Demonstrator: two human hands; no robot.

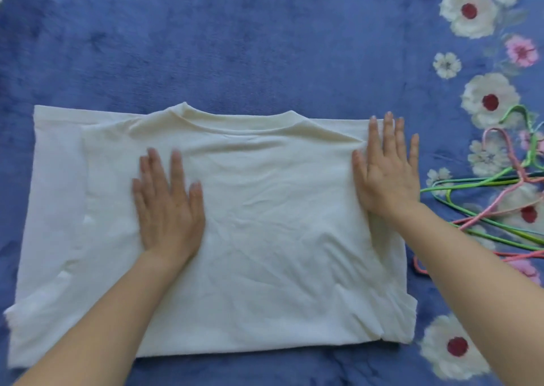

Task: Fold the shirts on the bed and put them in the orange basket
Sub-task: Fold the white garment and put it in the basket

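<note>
Palms press flat on shirt (265,223): left hand (167,206), right hand (387,173), fingers straight.

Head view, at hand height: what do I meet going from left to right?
Left side of the cream shirt → left hand, flat on the shirt → right hand, flat at the shirt's right edge → coloured wire hangers on the blue floral blanket.

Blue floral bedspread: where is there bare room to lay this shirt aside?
The widest bare patch of the blue floral bedspread lies beyond the collar of the cream fabric shirt. A thin strip runs along its near hem. Right of the right hand it is crowded with coloured wire hangers.
</note>
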